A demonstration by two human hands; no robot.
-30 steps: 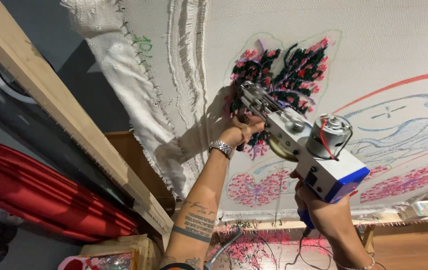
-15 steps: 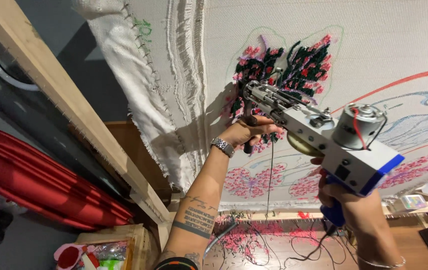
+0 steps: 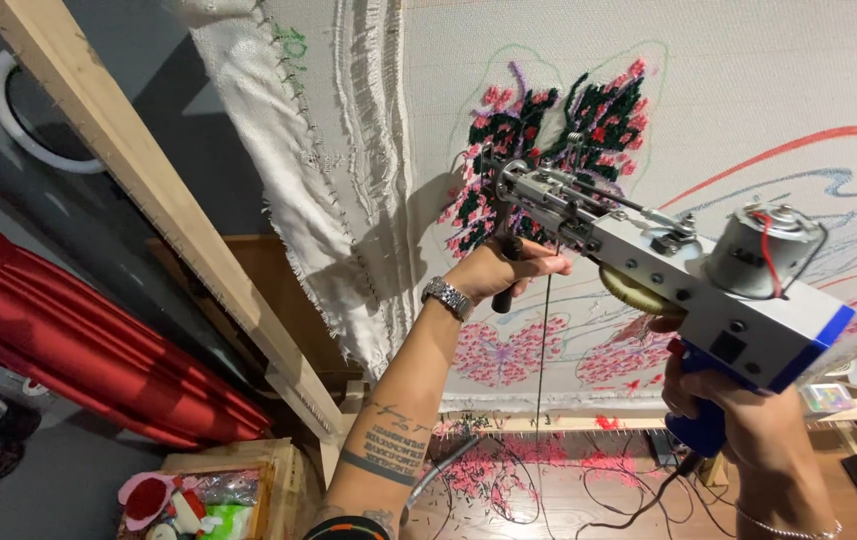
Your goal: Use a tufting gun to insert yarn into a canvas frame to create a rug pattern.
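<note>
A tufting gun (image 3: 693, 275) with a silver body, blue handle and round motor is pressed nose-first against a stretched cream cloth (image 3: 708, 80). My left hand (image 3: 496, 270) grips the gun's black front handle, a metal watch on that wrist. My right hand (image 3: 723, 405) is wrapped round the blue rear grip. The needle end touches a tufted patch of black, pink and red yarn (image 3: 558, 135). A dark strand of yarn (image 3: 540, 350) hangs down from the gun.
The cloth is stretched on a wooden frame (image 3: 148, 190), with drawn red and blue lines and pink tufted flowers (image 3: 503, 355). A red curtain (image 3: 68, 340) hangs at left. A wooden crate of yarn and items (image 3: 208, 490) sits below. Yarn scraps and cables litter the floor (image 3: 548, 480).
The gun and both hands have shifted slightly right and down along the cloth; the view has tilted a little.
</note>
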